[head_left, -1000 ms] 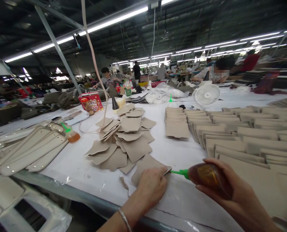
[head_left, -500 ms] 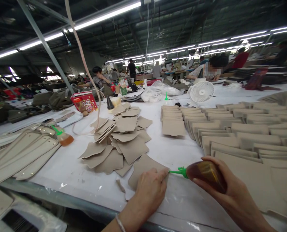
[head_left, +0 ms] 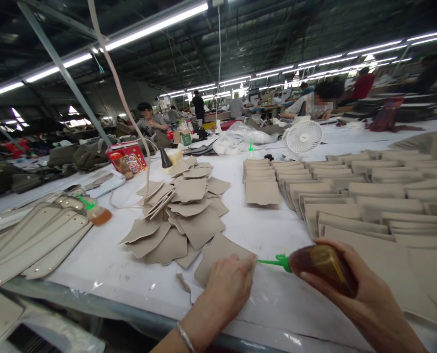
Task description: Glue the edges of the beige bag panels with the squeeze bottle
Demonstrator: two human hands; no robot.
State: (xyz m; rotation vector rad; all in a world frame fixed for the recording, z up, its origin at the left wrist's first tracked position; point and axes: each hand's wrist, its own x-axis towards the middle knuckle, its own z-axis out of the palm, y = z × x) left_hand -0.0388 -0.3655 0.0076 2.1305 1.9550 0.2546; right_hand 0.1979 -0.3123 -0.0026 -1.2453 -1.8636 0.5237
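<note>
My left hand [head_left: 228, 290] lies on a beige cut fabric piece [head_left: 214, 252] near the table's front edge, fingers curled and pressing it down. My right hand [head_left: 354, 289] is wrapped round an amber squeeze bottle [head_left: 323, 262] whose green nozzle [head_left: 271, 262] points left at the piece's right corner, beside my left fingertips. Just behind the piece lies a loose heap of the same beige pieces [head_left: 183, 211].
Rows of overlapping beige pieces [head_left: 354, 196] cover the right of the white table [head_left: 104, 255]. Long padded strips [head_left: 34, 240] and a second glue bottle [head_left: 96, 212] lie at left. A white fan [head_left: 302, 138], a red box [head_left: 127, 156] and other workers are behind.
The view has shifted a little; both hands stay at the piece's right corner, with the nozzle tip still against it.
</note>
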